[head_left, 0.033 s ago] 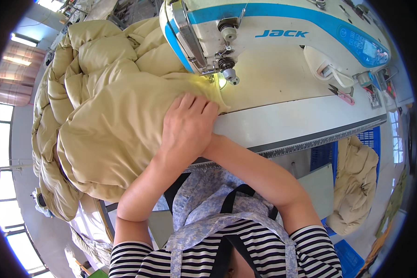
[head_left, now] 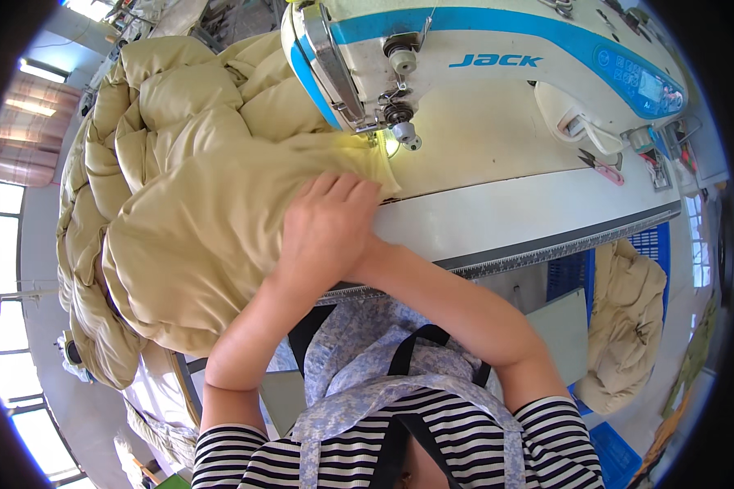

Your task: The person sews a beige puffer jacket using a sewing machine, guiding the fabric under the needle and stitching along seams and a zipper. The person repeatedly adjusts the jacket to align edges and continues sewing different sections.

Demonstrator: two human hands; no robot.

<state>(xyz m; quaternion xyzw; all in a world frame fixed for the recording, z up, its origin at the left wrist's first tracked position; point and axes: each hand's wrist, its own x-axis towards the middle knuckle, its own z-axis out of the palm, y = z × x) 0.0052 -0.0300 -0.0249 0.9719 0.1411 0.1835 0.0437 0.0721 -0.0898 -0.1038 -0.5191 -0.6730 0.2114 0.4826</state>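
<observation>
A large beige puffy padded fabric piece [head_left: 187,220] is heaped on the left of the sewing table, its near right edge lying by the needle area of a white and blue sewing machine [head_left: 481,37]. Over that edge my left hand [head_left: 328,220] is closed, its bent fingers together on the cloth just in front of the presser foot. My right forearm [head_left: 457,297] crosses in from the right. Its wrist passes beneath my left hand, so the right hand and its fingers are hidden. A small lamp lights the cloth at the needle, and the fabric is slightly blurred there.
Pink-handled thread snips [head_left: 602,167] lie on the table right of the machine. A ruler strip [head_left: 546,246] runs along the table's front edge. Below right, more beige padded fabric [head_left: 624,326] hangs over a blue crate [head_left: 651,244].
My left hand has shifted slightly back toward me, with its fingers lower on the fabric. The cloth by the needle has moved a little and shows motion blur.
</observation>
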